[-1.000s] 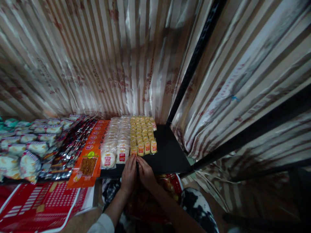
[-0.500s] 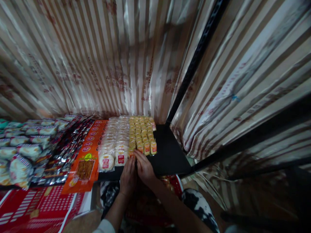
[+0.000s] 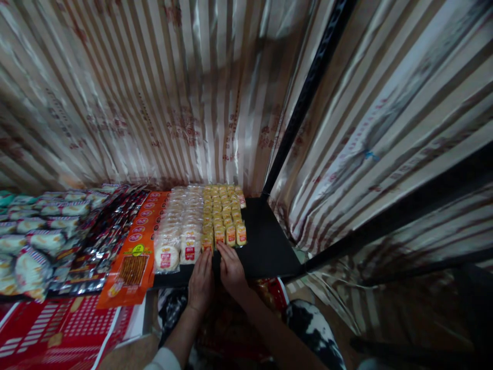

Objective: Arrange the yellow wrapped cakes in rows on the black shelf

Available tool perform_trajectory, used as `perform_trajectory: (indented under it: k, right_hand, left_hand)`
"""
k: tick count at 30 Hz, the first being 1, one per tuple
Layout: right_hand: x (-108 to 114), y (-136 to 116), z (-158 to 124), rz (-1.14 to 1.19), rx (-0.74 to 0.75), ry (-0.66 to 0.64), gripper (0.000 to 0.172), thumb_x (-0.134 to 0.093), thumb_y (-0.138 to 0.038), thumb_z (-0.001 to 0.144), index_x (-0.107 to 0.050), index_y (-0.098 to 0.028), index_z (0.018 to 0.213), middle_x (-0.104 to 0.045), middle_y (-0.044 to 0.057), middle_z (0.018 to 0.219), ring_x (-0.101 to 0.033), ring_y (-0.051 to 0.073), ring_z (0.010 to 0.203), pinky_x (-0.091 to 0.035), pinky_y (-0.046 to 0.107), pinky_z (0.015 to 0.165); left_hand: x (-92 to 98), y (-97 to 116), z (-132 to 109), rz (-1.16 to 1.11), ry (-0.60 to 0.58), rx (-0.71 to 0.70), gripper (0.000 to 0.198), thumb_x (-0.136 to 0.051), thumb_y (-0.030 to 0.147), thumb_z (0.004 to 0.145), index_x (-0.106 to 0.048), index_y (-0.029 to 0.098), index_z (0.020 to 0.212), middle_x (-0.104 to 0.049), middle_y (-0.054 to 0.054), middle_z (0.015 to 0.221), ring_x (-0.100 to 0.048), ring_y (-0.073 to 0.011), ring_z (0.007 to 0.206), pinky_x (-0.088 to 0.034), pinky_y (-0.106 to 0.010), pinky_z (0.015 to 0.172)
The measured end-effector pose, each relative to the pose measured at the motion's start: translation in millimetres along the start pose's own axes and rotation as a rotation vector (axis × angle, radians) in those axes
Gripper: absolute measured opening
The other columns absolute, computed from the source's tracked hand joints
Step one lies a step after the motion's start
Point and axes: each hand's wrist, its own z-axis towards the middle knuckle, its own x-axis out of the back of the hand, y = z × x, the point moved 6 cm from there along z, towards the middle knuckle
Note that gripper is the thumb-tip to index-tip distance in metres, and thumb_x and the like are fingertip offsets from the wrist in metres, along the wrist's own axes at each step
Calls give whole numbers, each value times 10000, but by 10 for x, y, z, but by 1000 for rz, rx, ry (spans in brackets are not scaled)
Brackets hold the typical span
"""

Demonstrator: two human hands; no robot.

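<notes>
Striped sheeting [image 3: 173, 92] fills the upper frame behind a black shelf [image 3: 269, 246], where white packs [image 3: 178, 223] and, just to their right, rows of small yellow packs [image 3: 228, 209] stand near the centre. The person's left hand [image 3: 201, 281] and right hand [image 3: 232, 271] extend from the bottom, fingers at the front of the two leftmost yellow rows; whether they grip anything cannot be told

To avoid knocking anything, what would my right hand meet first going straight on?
Your right hand would likely meet a front-row yellow pack first; the fingers are right at it, though actual contact is unclear.
</notes>
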Motion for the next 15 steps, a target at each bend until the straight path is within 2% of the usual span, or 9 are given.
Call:
perform_trajectory:
  k: [8,15]
  right_hand:
    - [270,-17,-71,48,-13,45,451,-334,-108,842,-566,-209,1215,-610,85,1219,-547,192,1142,-472,417,970]
    - [507,57,-257,43,-39,94,387,-371,-126,850,-599,-214,1150,-636,92,1171,-586,198,1081,-508,408,909]
  left_hand:
    - [41,31,-20,-17,45,-37,527,-358,73,857,-365,167,1375,-569,-103,1272,-500,-196,1208,-462,-347,965]
    - [39,242,142,-14,-61,-221,509,-405,130,843,-425,199,1347,-536,-50,1329,-474,-204,1211,-422,-354,957]
